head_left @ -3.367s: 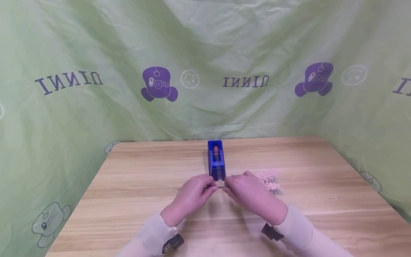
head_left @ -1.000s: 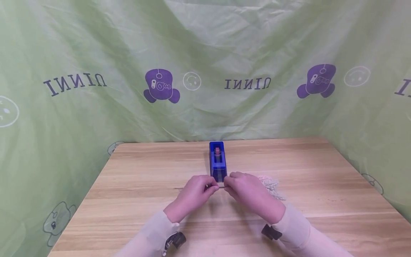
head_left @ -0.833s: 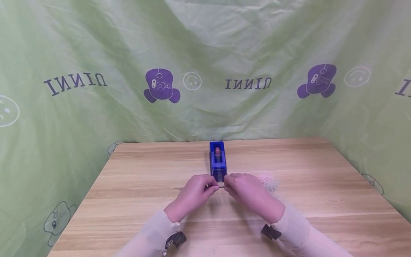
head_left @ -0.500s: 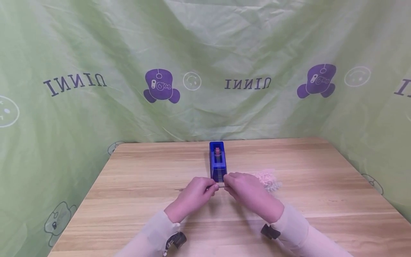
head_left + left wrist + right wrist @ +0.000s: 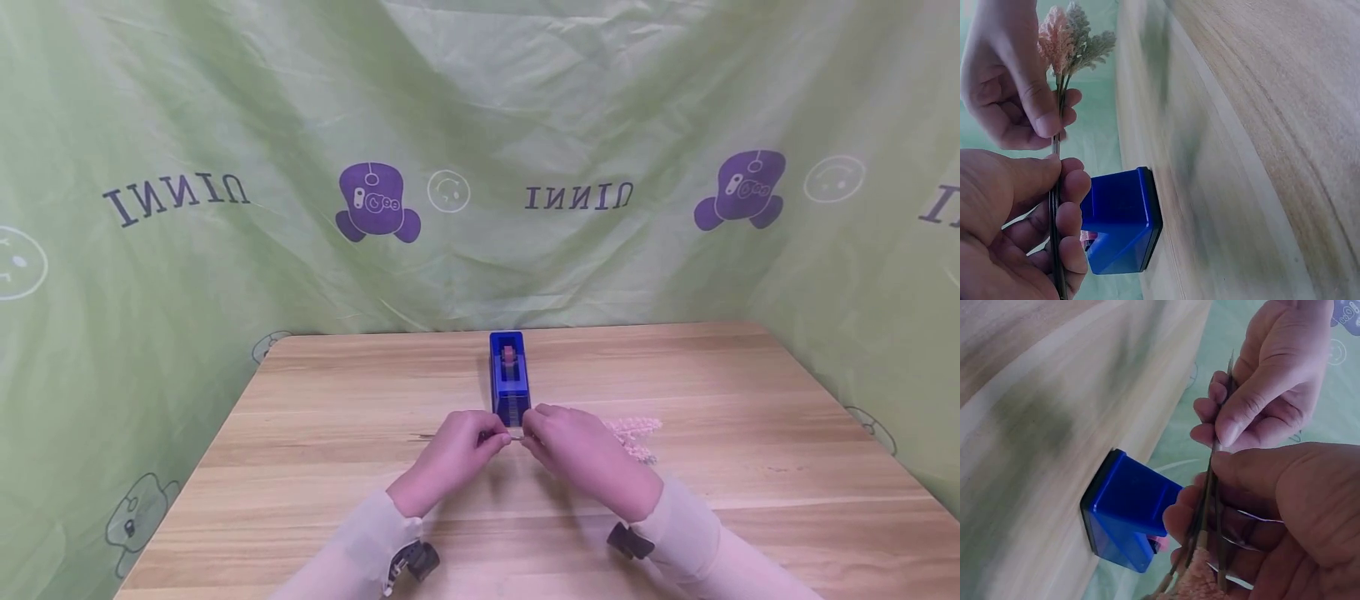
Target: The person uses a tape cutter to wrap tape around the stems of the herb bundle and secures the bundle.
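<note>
Both hands hold one bunch of artificial flowers, with pink and grey-green heads on thin dark stems. My left hand pinches the stems between thumb and fingers, and their bare ends stick out to the left. Close beside it, my right hand pinches the stems nearer the heads. Between the two thumbs a short stretch of stem looks pale and shiny. The blue tape dispenser stands just beyond the fingertips, a reddish core in its top. In the head view, my right hand hides part of the flower heads.
The wood-grain table reaches back to a green printed curtain, which also hangs at both sides. A dark wrist camera sits at the left cuff, and another camera at the right cuff.
The flower heads have turned and shifted, showing mixed pink and grey before and mostly pink now. A pale strip between the fingertips shows less. Both hands stay almost in place.
</note>
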The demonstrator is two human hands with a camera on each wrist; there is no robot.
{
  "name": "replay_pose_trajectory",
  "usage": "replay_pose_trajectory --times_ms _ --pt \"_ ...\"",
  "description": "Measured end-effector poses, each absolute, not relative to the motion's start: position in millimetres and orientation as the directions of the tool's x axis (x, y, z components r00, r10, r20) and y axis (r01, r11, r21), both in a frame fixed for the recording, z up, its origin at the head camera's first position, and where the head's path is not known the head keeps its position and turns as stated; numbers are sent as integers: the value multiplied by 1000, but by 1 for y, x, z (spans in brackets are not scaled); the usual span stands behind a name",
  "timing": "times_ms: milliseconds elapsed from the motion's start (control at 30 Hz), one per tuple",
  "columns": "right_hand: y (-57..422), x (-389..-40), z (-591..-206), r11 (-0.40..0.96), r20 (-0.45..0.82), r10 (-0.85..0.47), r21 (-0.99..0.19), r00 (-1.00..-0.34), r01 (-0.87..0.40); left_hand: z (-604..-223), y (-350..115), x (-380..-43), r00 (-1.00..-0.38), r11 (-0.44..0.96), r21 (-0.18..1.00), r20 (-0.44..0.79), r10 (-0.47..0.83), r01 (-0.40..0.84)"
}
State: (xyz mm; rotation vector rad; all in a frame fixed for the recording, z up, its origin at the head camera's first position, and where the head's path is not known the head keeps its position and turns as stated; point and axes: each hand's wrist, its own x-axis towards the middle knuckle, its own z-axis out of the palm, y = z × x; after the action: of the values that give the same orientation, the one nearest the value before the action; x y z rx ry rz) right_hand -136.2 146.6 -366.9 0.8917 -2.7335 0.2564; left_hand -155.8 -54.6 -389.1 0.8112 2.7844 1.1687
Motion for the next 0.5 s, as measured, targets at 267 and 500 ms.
replay_pose_trajectory --times_ms 267,500 --pt "146 -137 -366 803 280 -539 -114 -795 -585 -390 -54 -155 -859 591 649 209 467 479" --pt "147 -140 -367 793 342 -549 -77 -763 -605 -390 -53 -156 -857 608 630 199 475 483"
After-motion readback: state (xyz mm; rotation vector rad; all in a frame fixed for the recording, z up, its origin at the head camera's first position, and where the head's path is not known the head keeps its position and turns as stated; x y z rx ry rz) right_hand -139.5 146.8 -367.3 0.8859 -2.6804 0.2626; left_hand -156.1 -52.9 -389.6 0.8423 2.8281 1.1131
